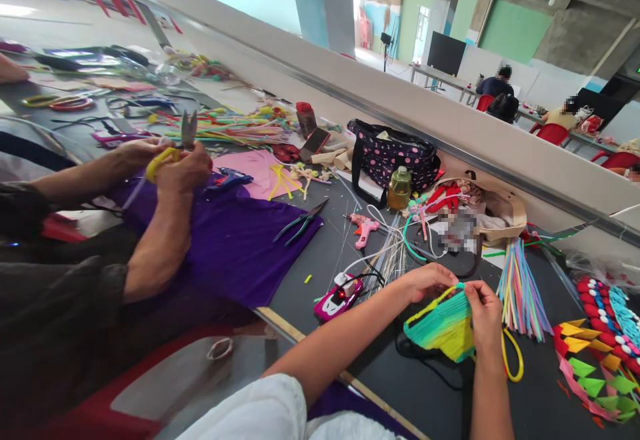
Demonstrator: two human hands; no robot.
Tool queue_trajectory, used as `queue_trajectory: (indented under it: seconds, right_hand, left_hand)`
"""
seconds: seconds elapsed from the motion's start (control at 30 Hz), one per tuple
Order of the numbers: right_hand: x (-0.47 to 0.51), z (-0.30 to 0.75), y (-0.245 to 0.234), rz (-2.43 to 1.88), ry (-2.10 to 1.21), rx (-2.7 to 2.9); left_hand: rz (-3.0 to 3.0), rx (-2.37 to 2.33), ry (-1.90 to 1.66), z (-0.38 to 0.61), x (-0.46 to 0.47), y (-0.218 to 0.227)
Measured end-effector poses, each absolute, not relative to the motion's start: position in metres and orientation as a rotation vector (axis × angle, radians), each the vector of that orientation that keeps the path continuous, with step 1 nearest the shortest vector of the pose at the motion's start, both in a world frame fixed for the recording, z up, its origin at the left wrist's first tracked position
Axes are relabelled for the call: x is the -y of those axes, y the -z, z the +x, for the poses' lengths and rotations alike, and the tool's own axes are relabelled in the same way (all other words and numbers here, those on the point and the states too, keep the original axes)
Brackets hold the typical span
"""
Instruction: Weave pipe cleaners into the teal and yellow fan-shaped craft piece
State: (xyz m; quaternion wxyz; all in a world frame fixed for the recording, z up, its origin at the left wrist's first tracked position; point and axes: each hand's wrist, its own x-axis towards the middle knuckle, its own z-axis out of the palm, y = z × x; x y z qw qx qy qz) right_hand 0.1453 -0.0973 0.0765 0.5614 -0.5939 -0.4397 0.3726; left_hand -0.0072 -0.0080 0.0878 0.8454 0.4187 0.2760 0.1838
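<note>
A ribbed green-and-yellow craft piece (440, 330), apparently made of chenille stems, hangs between my hands over the dark table. My left hand (431, 281) is closed, fingertips pinched at the piece's top corner by a small teal tip. Against the upper right edge, the thumb and fingers of my right hand (484, 303) grip the same piece. A yellow strip runs along its upper left edge. Just beyond my right wrist, a thick yellow loop (520, 363) shows; whether it joins the piece I cannot tell.
A pink glue gun (365, 228), a purple power strip (337, 299) and pliers (301, 222) lie left of my hands. Pastel stems (525, 290) and folded-paper pieces (590, 367) are at right. A dotted bag (395, 157) stands behind. A co-worker's hands (175, 160) hold pliers at left.
</note>
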Motion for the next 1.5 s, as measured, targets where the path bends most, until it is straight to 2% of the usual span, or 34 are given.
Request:
queue_trajectory:
  seconds: [0.13,0.27,0.4,0.53,0.7,1.17,1.5]
  right_hand:
    - [0.097,0.144,-0.078,-1.385,-0.891,1.008]
    - [0.095,0.148,-0.076,-1.439,-0.779,0.997]
    - [0.093,0.148,-0.073,-1.461,-0.736,0.939]
    - [0.093,0.145,-0.072,-1.435,-0.736,0.929]
    - [0.095,0.141,-0.074,-1.409,-0.741,0.928]
    - [0.101,0.139,-0.081,-1.484,-0.651,1.029]
    - [0.104,0.144,-0.078,-1.479,-0.736,1.065]
  left_hand:
    - [0.695,-0.518,-0.318,-0.002,0.012,-0.082]
    - [0.810,-0.543,-0.611,0.000,0.019,-0.081]
    - [1.403,-0.775,-1.031,-0.005,0.026,-0.084]
    - [2.049,-0.852,-1.171,-0.011,0.034,-0.087]
    - [2.415,-0.873,-1.193,-0.010,0.039,-0.089]
    - [2.413,-0.882,-1.015,-0.007,0.039,-0.095]
    - [1.886,-0.580,-0.653,-0.013,0.018,-0.101]
